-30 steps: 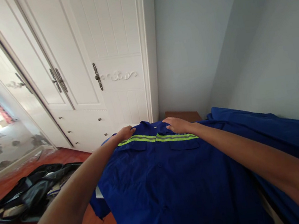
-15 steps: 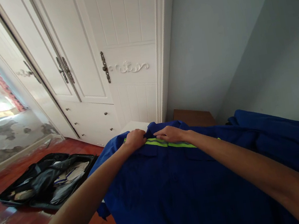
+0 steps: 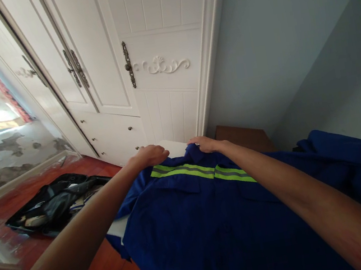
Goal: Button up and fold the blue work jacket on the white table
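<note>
A dark blue work jacket (image 3: 194, 224) lies spread out before me, with a yellow-green and grey reflective strip (image 3: 186, 170) across its chest. Its collar end points away from me. My left hand (image 3: 151, 155) is closed on the jacket's shoulder edge, left of the collar. At the right side of the collar (image 3: 193, 152), my right hand (image 3: 203, 143) pinches the cloth. Part of a white surface (image 3: 173, 146) shows beneath the jacket, past the collar and at its left side.
A white wardrobe (image 3: 162, 42) stands straight ahead. On the red floor to the left lies an open black suitcase (image 3: 47, 201) with clothes in it. A brown wooden piece (image 3: 244, 137) stands by the wall, and more blue cloth (image 3: 351, 153) is piled at the right.
My hands have moved apart, the left toward the shoulder. The jacket's top has been spread flatter, so more of the reflective strip shows. The view has shifted slightly.
</note>
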`<state>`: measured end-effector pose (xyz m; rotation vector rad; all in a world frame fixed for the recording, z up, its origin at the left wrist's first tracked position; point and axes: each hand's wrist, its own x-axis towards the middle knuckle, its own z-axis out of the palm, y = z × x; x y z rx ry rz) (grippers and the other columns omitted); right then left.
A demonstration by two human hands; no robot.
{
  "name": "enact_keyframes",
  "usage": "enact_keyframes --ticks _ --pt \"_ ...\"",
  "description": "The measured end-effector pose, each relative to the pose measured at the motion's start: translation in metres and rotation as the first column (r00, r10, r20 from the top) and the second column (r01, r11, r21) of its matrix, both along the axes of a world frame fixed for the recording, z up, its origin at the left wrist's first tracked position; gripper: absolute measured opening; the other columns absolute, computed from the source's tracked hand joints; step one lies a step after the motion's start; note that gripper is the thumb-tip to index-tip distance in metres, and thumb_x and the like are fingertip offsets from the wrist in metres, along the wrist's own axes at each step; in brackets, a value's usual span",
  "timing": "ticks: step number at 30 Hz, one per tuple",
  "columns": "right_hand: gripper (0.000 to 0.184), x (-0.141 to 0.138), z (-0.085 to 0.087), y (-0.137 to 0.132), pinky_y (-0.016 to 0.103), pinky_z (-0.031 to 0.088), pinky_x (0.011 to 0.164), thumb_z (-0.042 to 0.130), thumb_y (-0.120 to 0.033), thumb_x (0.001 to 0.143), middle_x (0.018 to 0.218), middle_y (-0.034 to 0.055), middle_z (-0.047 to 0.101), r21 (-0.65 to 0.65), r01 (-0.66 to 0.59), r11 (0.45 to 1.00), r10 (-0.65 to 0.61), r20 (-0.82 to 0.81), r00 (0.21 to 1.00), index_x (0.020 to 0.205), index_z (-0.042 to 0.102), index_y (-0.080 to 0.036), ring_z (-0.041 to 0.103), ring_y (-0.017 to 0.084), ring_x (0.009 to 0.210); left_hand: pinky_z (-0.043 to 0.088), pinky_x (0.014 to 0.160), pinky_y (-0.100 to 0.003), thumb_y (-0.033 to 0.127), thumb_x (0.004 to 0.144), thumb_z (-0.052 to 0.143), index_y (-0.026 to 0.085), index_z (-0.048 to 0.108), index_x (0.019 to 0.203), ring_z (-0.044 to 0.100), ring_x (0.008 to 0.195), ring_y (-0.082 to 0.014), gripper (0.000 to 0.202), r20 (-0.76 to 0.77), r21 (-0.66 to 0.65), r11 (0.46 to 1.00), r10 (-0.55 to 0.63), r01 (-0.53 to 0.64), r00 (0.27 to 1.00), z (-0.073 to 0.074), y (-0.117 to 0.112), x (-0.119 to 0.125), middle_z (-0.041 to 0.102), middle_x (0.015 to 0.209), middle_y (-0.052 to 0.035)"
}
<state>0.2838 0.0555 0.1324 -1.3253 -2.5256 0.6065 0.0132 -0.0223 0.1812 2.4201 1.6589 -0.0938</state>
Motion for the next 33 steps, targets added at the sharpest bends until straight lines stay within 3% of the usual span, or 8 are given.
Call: enact_keyframes --ticks 4,7,11,16,21,24,29,33 --pt "0.031 -0.003 -0.009 0.001 0.019 0.048 0.105 0.056 -0.014 0.085 0.117 0.0079 0.06 -0.051 0.008 0.999 -0.01 -0.032 0.999 0.112 0.071 -0.01 0.059 0.01 0.106 0.049 0.091 -0.029 0.027 0.083 0.051 0.019 0.073 0.093 0.066 0.102 -0.023 0.026 0.076 -0.135 0.991 -0.015 0.026 0.997 0.008 0.005 -0.035 0.074 0.105 -0.0082" --pt "0.04 -0.004 -0.012 -0.002 0.015 0.048 0.102 0.058 -0.015 0.086 0.12 0.0083 0.058 -0.059 -0.002 0.998 -0.003 -0.073 0.997 0.125 0.064 -0.01 0.058 0.007 0.107 0.054 0.079 -0.027 0.03 0.076 0.058 0.018 0.071 0.112 0.069 0.092 -0.0216 0.04 0.141 -0.224 0.974 0.057 -0.024 0.988 0.008 0.0 -0.053 0.075 0.101 -0.006" --pt "0.044 -0.004 -0.01 -0.001 0.013 0.048 0.093 0.057 -0.008 0.079 0.105 0.0055 0.062 -0.053 0.016 0.998 -0.021 -0.097 0.995 0.122 0.065 -0.01 0.059 0.003 0.09 0.053 0.071 -0.023 0.029 0.066 0.071 0.018 0.075 0.105 0.07 0.082 -0.0201 0.04 0.237 -0.267 0.951 0.221 -0.155 0.946 0.001 -0.007 -0.064 0.075 0.089 -0.0032" --pt "0.037 0.01 -0.003 0.018 0.018 0.048 0.098 0.041 -0.016 0.085 0.107 0.0073 0.061 0.142 0.308 0.941 -0.266 -0.252 0.93 0.11 0.067 -0.006 0.055 0.006 0.094 0.053 0.077 -0.03 0.04 0.078 0.064 0.018 0.075 0.101 0.068 0.089 -0.0259 0.034 0.192 -0.047 0.923 0.383 -0.381 0.904 -0.009 -0.005 -0.07 0.073 0.088 -0.0076" --pt "0.045 0.024 -0.007 0.028 0.019 0.049 0.1 0.038 -0.015 0.081 0.107 0.0063 0.061 0.224 0.454 0.862 -0.374 -0.322 0.87 0.117 0.065 -0.008 0.055 0.007 0.094 0.044 0.097 -0.052 0.039 0.09 0.051 0.014 0.067 0.119 0.056 0.119 -0.0395 0.042 0.132 0.209 0.857 0.453 -0.471 0.882 -0.019 -0.011 -0.049 0.063 0.124 -0.0235" --pt "0.053 0.022 -0.01 0.021 0.022 0.048 0.106 0.036 -0.011 0.08 0.119 0.0064 0.059 0.249 0.407 0.879 -0.332 -0.293 0.896 0.126 0.063 -0.009 0.056 0.009 0.105 0.03 0.108 -0.058 0.036 0.096 0.041 0.013 0.052 0.138 0.036 0.14 -0.0388 0.049 0.117 0.338 0.859 0.367 -0.385 0.923 -0.022 -0.021 -0.02 0.046 0.146 -0.0248" --pt "0.051 0.011 -0.013 -0.007 0.029 0.025 0.13 0.036 -0.019 0.094 0.144 0.0046 0.041 0.304 0.196 0.932 -0.149 -0.173 0.974 0.14 0.058 -0.013 0.036 0.011 0.141 0.016 0.12 -0.045 0.048 0.103 0.028 0.014 0.037 0.152 0.011 0.154 -0.0259 0.06 0.05 0.378 0.922 -0.114 0.087 0.992 -0.036 -0.023 0.024 0.028 0.162 -0.0148" --pt "0.048 0.009 -0.029 -0.03 0.035 0.025 0.13 0.048 -0.04 0.099 0.147 0.0037 0.037 0.197 -0.04 0.98 0.037 0.018 0.999 0.141 0.059 -0.018 0.034 0.015 0.144 0.012 0.121 -0.049 0.062 0.1 0.022 0.012 0.031 0.156 0.013 0.154 -0.0299 0.076 0.036 0.145 0.988 -0.063 0.057 0.997 -0.057 -0.013 0.037 0.021 0.164 -0.0162"
